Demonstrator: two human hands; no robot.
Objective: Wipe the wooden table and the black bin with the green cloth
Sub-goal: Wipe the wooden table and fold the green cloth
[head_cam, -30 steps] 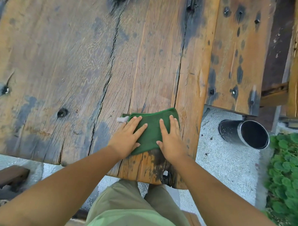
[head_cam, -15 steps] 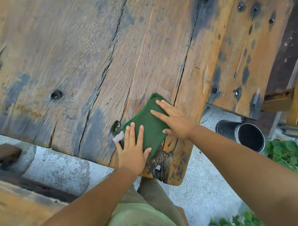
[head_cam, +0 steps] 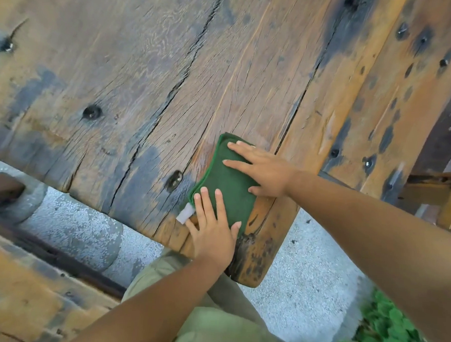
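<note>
A folded green cloth (head_cam: 227, 182) with a small white tag lies flat on the weathered wooden table (head_cam: 150, 85), close to the table's near corner. My left hand (head_cam: 212, 232) presses its near end with straight fingers. My right hand (head_cam: 262, 170) lies flat on its far right part, fingers straight and pointing left. The black bin is out of view.
A wooden bench plank (head_cam: 403, 88) runs along the table's right side. Another wooden bench (head_cam: 20, 291) sits at the lower left. Grey gravel ground (head_cam: 305, 272) lies below the table, with green plants (head_cam: 390, 333) at the lower right.
The view has swung left, so the black bin has left the frame. The cloth has turned from lying across to lying lengthwise, and my right hand now reaches it from the right side.
</note>
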